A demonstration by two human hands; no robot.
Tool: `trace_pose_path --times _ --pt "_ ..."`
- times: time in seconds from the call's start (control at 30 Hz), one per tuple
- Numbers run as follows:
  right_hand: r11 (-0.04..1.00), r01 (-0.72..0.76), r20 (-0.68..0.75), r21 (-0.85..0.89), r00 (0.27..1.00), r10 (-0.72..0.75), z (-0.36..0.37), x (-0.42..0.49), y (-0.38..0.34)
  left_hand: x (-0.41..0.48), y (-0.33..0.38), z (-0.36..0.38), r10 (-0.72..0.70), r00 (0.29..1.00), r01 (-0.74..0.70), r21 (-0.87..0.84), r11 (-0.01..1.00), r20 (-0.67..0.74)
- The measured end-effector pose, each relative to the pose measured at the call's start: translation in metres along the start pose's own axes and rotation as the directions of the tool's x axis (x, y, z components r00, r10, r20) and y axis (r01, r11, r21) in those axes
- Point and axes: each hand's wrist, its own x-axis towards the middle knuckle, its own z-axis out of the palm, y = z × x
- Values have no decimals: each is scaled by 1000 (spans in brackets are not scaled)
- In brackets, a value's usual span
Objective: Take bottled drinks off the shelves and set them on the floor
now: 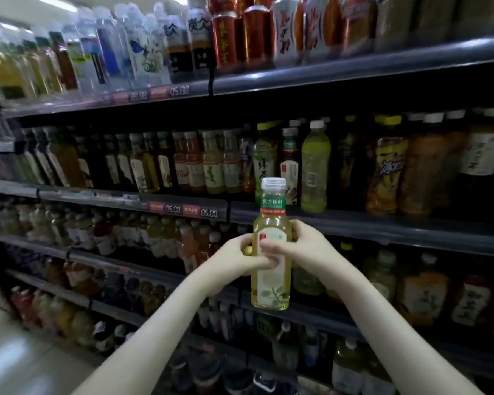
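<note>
A pale yellow tea bottle with a clear cap and a green neck band is held upright in the air in front of the shelves. My left hand grips its middle from the left, fingers curled across the label. My right hand grips it from the right, fingers wrapped round the body. The bottle is clear of every shelf. The floor shows at the lower left, pale and glossy.
Dark shelving fills the view, several tiers packed with bottled teas, juices and water. The top tier holds red cans and water bottles. Price tags line the shelf edges.
</note>
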Motion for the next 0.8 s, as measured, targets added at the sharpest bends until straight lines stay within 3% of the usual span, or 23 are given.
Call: trace_pose_path --times 0.17,0.43,0.67,0.8 --pt "979 -153 9 131 988 154 63 19 13 -16 -62 -77 -108 981 142 -214 967 164" --pt "928 -303 1 216 951 310 155 48 29 -45 -137 -190 -193 979 202 -164 966 65" --pt "958 -223 59 178 975 216 186 74 18 -55 -145 -213 -161 984 169 -109 980 74" --pt "952 -143 81 269 989 126 203 86 2 -55 -136 -192 -118 988 122 -29 992 97"
